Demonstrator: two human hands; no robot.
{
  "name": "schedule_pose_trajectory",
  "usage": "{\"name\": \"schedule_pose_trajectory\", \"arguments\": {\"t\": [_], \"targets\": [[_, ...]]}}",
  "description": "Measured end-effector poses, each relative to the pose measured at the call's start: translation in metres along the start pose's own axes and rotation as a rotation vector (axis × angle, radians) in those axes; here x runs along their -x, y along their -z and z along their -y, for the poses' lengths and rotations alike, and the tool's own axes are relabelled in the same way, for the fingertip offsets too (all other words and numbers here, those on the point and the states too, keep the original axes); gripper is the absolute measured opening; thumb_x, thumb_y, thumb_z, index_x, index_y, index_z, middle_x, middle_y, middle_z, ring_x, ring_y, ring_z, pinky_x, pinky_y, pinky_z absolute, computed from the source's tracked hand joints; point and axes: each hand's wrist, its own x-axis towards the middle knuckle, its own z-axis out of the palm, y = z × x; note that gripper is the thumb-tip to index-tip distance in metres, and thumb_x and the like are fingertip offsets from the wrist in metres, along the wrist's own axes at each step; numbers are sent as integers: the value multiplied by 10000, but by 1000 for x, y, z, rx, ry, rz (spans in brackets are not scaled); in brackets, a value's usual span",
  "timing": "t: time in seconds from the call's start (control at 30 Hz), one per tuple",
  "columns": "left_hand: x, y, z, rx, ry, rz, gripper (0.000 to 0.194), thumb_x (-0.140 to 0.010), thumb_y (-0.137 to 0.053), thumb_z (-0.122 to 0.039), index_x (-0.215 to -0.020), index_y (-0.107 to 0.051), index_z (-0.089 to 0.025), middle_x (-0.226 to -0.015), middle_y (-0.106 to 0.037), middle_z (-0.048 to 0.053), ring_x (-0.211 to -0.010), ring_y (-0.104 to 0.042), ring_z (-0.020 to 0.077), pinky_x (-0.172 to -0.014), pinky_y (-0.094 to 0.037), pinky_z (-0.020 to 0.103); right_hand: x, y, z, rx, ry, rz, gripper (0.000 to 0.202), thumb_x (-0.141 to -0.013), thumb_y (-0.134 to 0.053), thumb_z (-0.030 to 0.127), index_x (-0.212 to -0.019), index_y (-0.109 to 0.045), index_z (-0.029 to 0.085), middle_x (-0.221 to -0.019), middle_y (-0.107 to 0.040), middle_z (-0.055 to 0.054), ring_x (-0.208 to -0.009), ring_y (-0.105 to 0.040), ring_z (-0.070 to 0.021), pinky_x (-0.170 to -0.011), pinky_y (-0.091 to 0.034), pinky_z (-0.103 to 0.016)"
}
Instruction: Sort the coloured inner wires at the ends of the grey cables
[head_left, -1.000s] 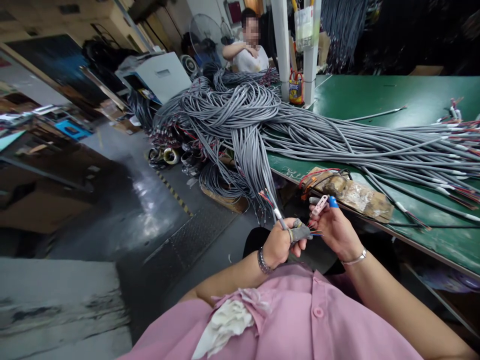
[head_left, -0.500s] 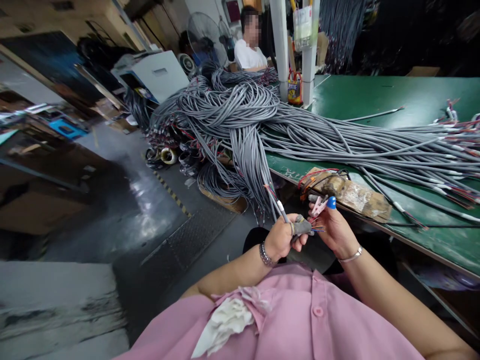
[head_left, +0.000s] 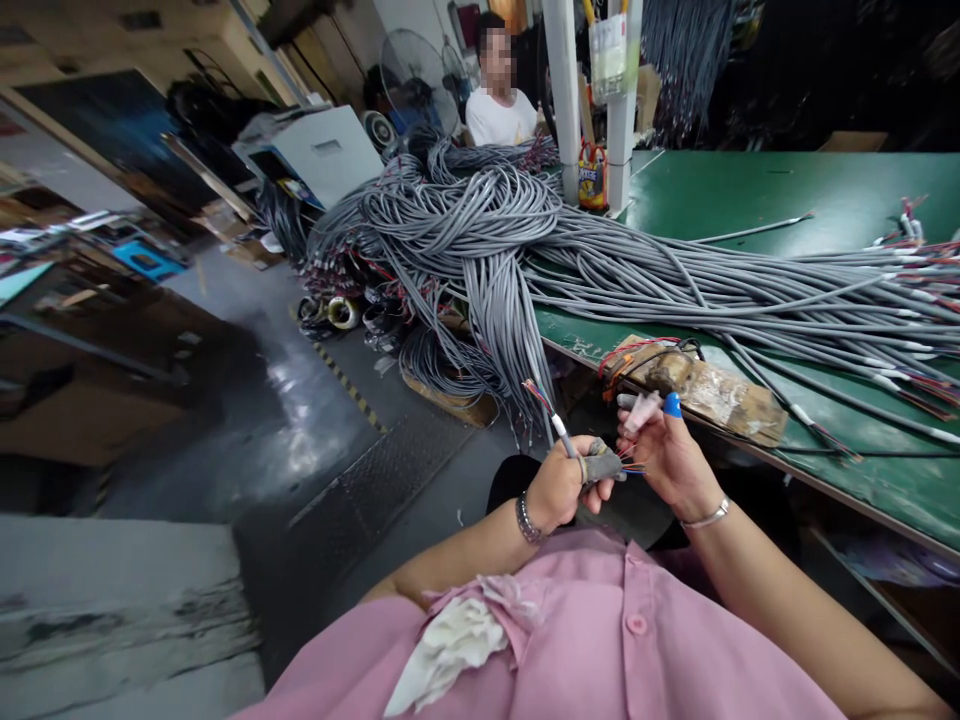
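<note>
My left hand [head_left: 556, 488] is closed round the end of a grey cable [head_left: 560, 430] with a white band. Thin coloured wires [head_left: 634, 468] stick out past its thumb, which has a grey wrapping. A few inches to the right, my right hand [head_left: 679, 468] pinches a small pale pink clip [head_left: 642, 412], blurred here. A blue cover [head_left: 673, 404] sits on the right thumb. The clip is just above the wire tips; whether it touches any wire cannot be made out.
A heap of grey cables [head_left: 480, 210] spreads across the green table [head_left: 810, 190] and hangs off its left edge. A taped wooden block [head_left: 739, 400] lies at the near table edge. Behind a white post [head_left: 564, 100] sits a person in white [head_left: 501, 118].
My right hand has shifted slightly right, and the pink clip has turned and blurred. My left hand keeps its grip on the cable. The whole view has moved a little.
</note>
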Motion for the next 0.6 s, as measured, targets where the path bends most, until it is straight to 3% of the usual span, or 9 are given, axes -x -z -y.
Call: {"name": "schedule_pose_trajectory", "arguments": {"t": [0.13,0.33,0.43,0.6], "targets": [[2,2,-1,20,-10,6,313,-692,-703,-400,-645,-580,-116,-492,-581,2,-297,-443,59,-304,-270,165,1,-2,2,59,48,-9,321,-812,-633,507,-837,-694,192,-828,-683,-36,-626,-563,-109,-581,-499,-231],[-3,1,-3,39,-10,20,332,-686,-717,-419,-656,-552,-133,-487,-578,-7,-291,-436,64,-293,-269,174,1,-1,-2,93,74,-61,388,-746,-666,577,-760,-681,189,-802,-678,-42,-608,-567,-120,-554,-496,-238],[-7,0,-3,48,-11,32,328,-692,-708,-420,-666,-559,-130,-489,-579,-5,-292,-439,67,-291,-262,175,-1,-2,-2,46,27,-74,361,-706,-727,536,-822,-689,196,-776,-679,-31,-576,-561,-121,-543,-496,-248],[-14,-5,-2,4,4,24,333,-674,-720,-418,-652,-568,-122,-485,-570,-9,-297,-437,61,-297,-272,174,-5,-4,-3,6,68,-113,359,-693,-746,524,-820,-692,192,-717,-670,-20,-578,-566,-129,-555,-499,-260]]}}
